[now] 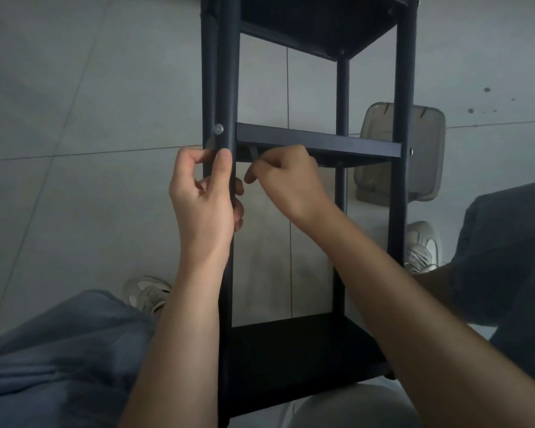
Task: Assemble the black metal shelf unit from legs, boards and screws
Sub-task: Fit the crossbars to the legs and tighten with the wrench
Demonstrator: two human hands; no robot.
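Observation:
The black metal shelf unit (pixel 402 88) lies tilted towards me between my knees, with three boards fixed between its legs. My left hand (pixel 203 196) grips the near left leg (pixel 226 88) just below a silver screw head (pixel 219 129). My right hand (pixel 286 180) pinches a small grey tool (pixel 254 153), apparently a hex key, right under the left end of the middle board (pixel 318 140). The tool's tip is hidden behind the leg and the board. A second screw (pixel 411 152) shows on the right leg at the same board.
A translucent grey plastic box (pixel 426 156) lies on the tiled floor behind the right leg. My two pale sneakers (pixel 422 245) rest on the floor either side of the shelf. My jeans-clad knees fill the lower left and right edges.

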